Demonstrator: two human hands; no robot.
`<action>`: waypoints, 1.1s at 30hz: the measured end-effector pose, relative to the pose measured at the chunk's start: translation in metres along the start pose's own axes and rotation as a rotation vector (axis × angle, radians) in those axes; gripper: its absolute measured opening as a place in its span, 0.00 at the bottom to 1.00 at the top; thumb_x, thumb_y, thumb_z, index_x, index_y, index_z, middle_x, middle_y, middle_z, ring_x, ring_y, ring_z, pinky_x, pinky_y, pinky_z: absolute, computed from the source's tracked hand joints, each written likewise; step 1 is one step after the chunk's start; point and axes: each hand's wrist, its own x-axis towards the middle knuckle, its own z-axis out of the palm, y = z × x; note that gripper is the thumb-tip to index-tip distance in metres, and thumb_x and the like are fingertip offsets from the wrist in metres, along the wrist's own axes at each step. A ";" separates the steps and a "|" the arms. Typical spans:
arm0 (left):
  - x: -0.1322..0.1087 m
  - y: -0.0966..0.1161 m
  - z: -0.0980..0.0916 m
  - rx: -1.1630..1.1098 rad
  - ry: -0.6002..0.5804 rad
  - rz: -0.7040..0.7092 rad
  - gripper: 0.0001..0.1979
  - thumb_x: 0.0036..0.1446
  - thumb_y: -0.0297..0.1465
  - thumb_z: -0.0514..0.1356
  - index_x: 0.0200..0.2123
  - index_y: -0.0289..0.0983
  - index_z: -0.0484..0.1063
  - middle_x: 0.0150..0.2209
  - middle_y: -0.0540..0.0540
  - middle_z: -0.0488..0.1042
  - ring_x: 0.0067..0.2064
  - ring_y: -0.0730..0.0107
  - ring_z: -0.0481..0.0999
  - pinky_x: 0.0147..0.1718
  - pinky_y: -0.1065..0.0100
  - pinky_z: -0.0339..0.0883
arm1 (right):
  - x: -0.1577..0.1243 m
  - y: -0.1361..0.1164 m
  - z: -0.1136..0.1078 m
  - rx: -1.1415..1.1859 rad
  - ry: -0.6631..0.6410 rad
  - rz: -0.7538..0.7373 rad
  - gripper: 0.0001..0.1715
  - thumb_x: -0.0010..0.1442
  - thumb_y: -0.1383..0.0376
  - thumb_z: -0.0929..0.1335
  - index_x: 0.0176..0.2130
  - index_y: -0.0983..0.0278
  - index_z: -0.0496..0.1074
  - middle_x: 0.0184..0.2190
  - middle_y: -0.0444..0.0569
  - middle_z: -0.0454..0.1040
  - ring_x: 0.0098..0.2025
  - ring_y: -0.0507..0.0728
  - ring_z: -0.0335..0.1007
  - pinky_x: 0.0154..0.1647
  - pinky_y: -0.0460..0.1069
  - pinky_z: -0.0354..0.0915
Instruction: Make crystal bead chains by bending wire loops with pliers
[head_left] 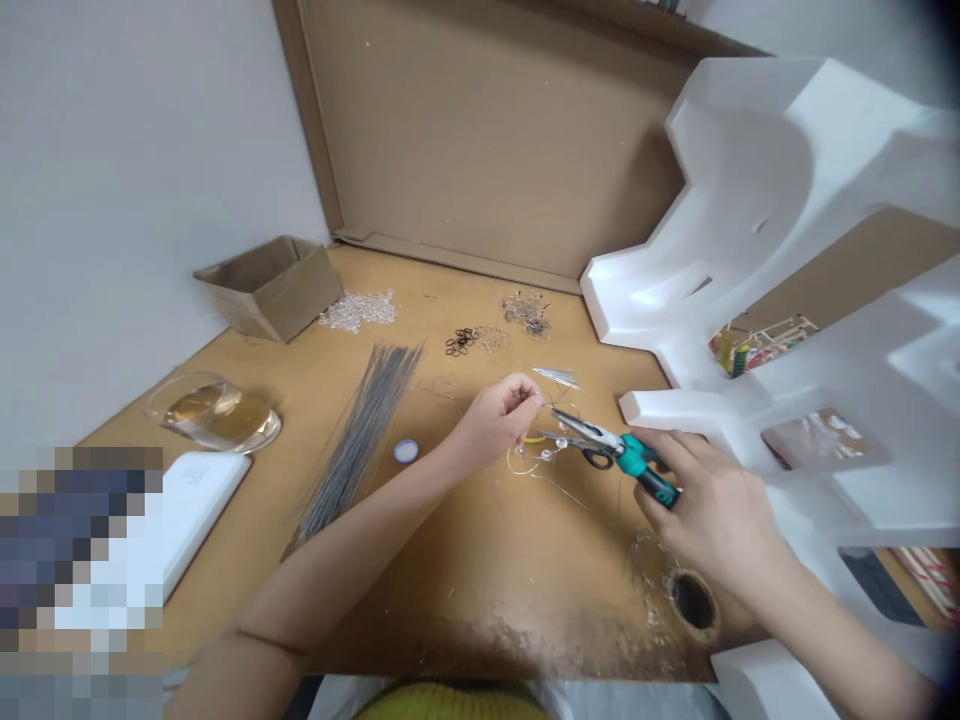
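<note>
Brown cardboard (495, 130) rises beyond your left hand (495, 420), whose fingers (519, 386) pinch a thin wire (548, 405). Now your right hand (716, 505) clasps green-handled pliers (634, 457), their tips just beside those left fingertips!

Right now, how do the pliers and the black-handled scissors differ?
The pliers are gripped in the right hand; the scissors sit behind them, with no hand seen on them. The pliers have teal and black handles; the scissors show a black finger loop. The pliers' jaws are in plain view, while the scissors are partly hidden. Both have metal working ends, pointing leftward.
</note>
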 end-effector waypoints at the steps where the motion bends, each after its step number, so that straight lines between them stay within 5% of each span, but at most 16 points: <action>1: 0.000 0.000 -0.001 0.006 -0.026 -0.016 0.08 0.57 0.34 0.54 0.29 0.37 0.61 0.16 0.58 0.60 0.19 0.81 0.61 0.23 0.75 0.58 | 0.001 0.002 0.002 0.139 -0.021 0.054 0.16 0.53 0.67 0.65 0.43 0.60 0.70 0.35 0.49 0.75 0.35 0.59 0.70 0.32 0.50 0.62; 4: 0.000 0.002 0.000 0.011 -0.118 -0.060 0.10 0.56 0.36 0.55 0.28 0.36 0.61 0.15 0.57 0.62 0.18 0.80 0.61 0.24 0.74 0.58 | 0.007 0.002 0.014 0.601 -0.079 0.256 0.09 0.55 0.62 0.65 0.38 0.61 0.69 0.31 0.47 0.74 0.32 0.56 0.70 0.32 0.49 0.64; 10: -0.002 0.005 0.004 -0.011 -0.151 -0.081 0.12 0.55 0.39 0.56 0.27 0.36 0.62 0.14 0.57 0.62 0.17 0.80 0.62 0.24 0.73 0.58 | 0.019 -0.015 0.042 1.198 -0.097 0.464 0.20 0.49 0.55 0.71 0.38 0.63 0.68 0.32 0.47 0.72 0.34 0.55 0.68 0.38 0.52 0.65; 21: 0.000 -0.014 0.011 -0.068 -0.282 -0.077 0.17 0.57 0.44 0.54 0.29 0.35 0.63 0.20 0.55 0.65 0.16 0.82 0.62 0.19 0.75 0.59 | 0.024 -0.029 0.037 1.115 -0.066 0.320 0.10 0.52 0.61 0.68 0.34 0.63 0.67 0.28 0.44 0.69 0.31 0.53 0.64 0.34 0.49 0.63; 33: -0.005 -0.012 0.018 0.013 -0.293 -0.074 0.17 0.57 0.43 0.53 0.28 0.34 0.66 0.26 0.52 0.65 0.19 0.83 0.61 0.18 0.77 0.59 | 0.018 -0.032 0.048 1.247 0.039 0.422 0.10 0.53 0.59 0.69 0.34 0.62 0.69 0.28 0.45 0.70 0.29 0.53 0.65 0.33 0.49 0.64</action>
